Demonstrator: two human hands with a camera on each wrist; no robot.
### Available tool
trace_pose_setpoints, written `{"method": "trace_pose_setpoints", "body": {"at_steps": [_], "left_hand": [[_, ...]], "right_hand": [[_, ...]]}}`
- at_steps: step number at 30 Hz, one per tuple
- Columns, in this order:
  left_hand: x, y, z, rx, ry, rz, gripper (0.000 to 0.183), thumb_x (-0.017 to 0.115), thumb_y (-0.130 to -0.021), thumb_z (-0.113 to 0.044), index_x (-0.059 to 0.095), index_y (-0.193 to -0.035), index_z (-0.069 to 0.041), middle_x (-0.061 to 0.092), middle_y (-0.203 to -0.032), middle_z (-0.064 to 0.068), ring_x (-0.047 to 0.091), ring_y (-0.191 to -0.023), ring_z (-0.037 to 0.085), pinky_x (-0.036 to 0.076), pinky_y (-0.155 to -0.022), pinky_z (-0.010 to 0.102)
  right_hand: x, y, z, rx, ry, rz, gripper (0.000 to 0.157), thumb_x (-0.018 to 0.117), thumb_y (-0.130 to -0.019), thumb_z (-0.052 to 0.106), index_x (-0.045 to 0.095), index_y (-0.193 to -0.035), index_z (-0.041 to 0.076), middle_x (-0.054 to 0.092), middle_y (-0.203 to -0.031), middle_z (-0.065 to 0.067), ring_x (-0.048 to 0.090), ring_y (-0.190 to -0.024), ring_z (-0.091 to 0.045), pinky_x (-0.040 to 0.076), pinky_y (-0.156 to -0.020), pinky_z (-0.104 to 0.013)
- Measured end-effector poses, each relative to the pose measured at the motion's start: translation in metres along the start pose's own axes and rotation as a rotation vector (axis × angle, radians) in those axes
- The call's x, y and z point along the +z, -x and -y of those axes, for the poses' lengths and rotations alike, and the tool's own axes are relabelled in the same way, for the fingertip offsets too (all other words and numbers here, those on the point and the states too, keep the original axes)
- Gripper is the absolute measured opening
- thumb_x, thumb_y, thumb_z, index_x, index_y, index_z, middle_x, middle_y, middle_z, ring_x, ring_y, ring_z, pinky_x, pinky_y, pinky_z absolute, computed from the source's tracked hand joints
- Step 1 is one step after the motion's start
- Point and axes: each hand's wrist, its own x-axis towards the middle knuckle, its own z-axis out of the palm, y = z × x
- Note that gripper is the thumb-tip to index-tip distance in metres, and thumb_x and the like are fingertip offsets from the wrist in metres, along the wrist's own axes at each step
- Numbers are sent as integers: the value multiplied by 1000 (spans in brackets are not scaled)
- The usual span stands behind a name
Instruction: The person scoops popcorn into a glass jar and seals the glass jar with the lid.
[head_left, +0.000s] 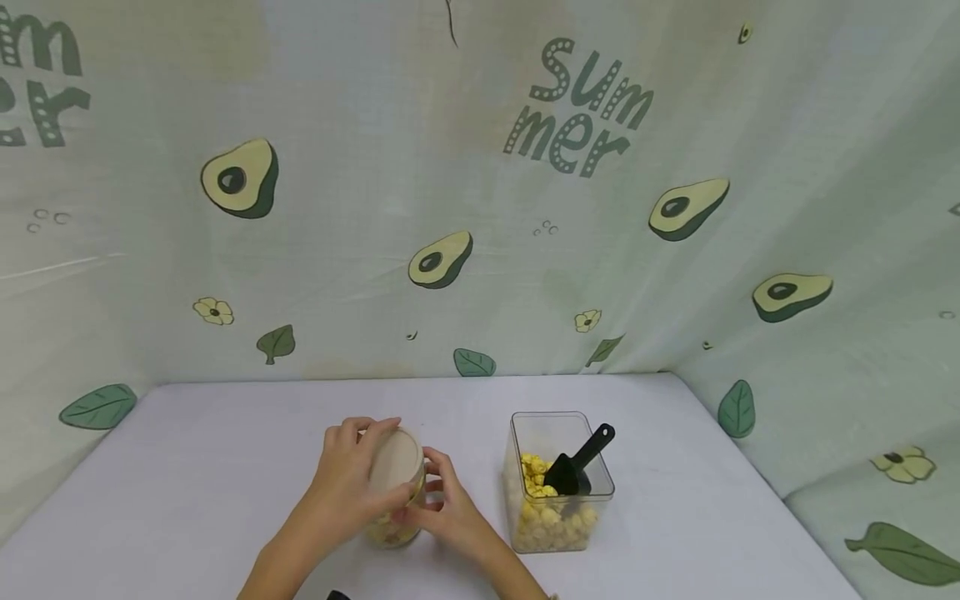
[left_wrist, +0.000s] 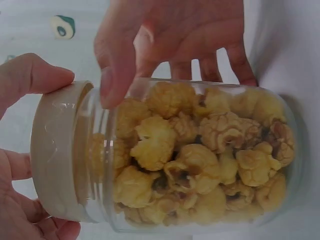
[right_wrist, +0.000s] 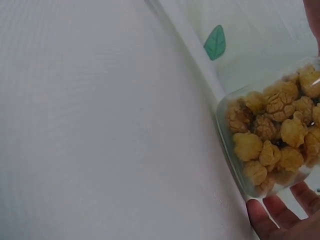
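Observation:
A clear jar (left_wrist: 200, 155) of popcorn stands on the table, with a beige lid (head_left: 397, 460) on its mouth. My left hand (head_left: 347, 482) grips the lid from above, thumb on one side and fingers on the other. From the right, my right hand (head_left: 452, 510) holds the jar's body just below the lid. In the left wrist view its thumb (left_wrist: 112, 82) lies near the jar's neck and its fingers reach behind the glass. The right wrist view shows the jar's base and popcorn, with fingertips beside it.
Right of the hands stands a clear square container (head_left: 555, 537), partly filled with yellow popcorn. A black scoop (head_left: 573, 471) leans in it, handle over the rim. Behind the white table (head_left: 225, 450) hangs a curtain (head_left: 337, 208) printed with avocados and leaves.

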Motion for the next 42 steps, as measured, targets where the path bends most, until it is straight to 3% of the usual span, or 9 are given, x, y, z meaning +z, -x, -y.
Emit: {"method": "trace_pose_setpoints", "body": {"at_steps": [6, 12, 15, 19, 22, 27, 30, 34, 42], "left_hand": [[4, 5, 1, 14, -61, -40, 71, 80, -63, -43, 56, -122, -11, 49, -114, 16, 41, -103, 33, 46, -75, 46], [6, 7, 4, 33, -58, -76, 77, 81, -62, -47, 55, -122, -7, 49, -112, 19, 40, -102, 35, 44, -73, 45], [3, 7, 5, 5, -18, -38, 80, 80, -64, -48, 52, -124, -4, 48, -114, 22, 39, -105, 37, 46, -75, 46], [-7, 10, 9, -112, 67, 90, 85, 75, -70, -51, 44, -133, -1, 45, -124, 23, 37, -114, 40, 46, -82, 53], [-10, 12, 10, -178, 120, 140, 89, 75, -72, -49, 39, -136, 1, 44, -127, 22, 39, -115, 35, 46, -86, 50], [-2, 14, 12, -166, 170, 65, 88, 79, -69, -44, 41, -134, 3, 46, -124, 19, 46, -108, 28, 48, -83, 38], [4, 14, 11, -159, 172, 17, 86, 80, -68, -44, 44, -131, 2, 48, -123, 18, 48, -107, 29, 50, -82, 40], [9, 14, 9, -205, 165, -6, 87, 80, -66, -47, 44, -128, 2, 49, -122, 17, 50, -105, 29, 51, -81, 43], [13, 15, 7, -235, 117, -66, 85, 82, -64, -46, 45, -124, 1, 51, -115, 15, 51, -98, 26, 49, -74, 38]], "right_hand": [[1, 0, 0, -14, -8, 9, 73, 71, -80, 30, 29, -139, 21, 40, -133, -13, 42, -105, -16, 45, -83, -25], [2, 0, -1, -25, -23, 14, 72, 71, -80, 27, 29, -138, 21, 40, -132, -14, 42, -105, -17, 45, -83, -25], [2, 0, -2, -18, -24, 10, 72, 71, -80, 26, 30, -138, 22, 41, -132, -13, 43, -104, -17, 45, -84, -25], [0, 0, -2, -3, -3, -7, 73, 72, -79, 29, 30, -138, 24, 41, -132, -12, 42, -105, -18, 45, -84, -28], [-1, 0, -1, 2, 8, -16, 74, 73, -78, 31, 30, -138, 26, 41, -133, -12, 42, -106, -18, 44, -84, -30], [-2, 0, -1, -1, 5, -11, 75, 72, -78, 30, 29, -139, 24, 41, -133, -13, 42, -106, -19, 44, -85, -29], [-2, 0, -1, -7, 4, -6, 74, 72, -79, 29, 29, -139, 23, 40, -133, -13, 42, -106, -19, 44, -84, -28], [-3, 0, -1, -22, 2, -8, 73, 71, -79, 25, 29, -139, 21, 41, -132, -14, 43, -105, -19, 45, -83, -26], [-1, 0, -1, -17, 3, -7, 73, 72, -78, 27, 31, -138, 22, 42, -132, -14, 43, -104, -18, 45, -83, -26]]}}
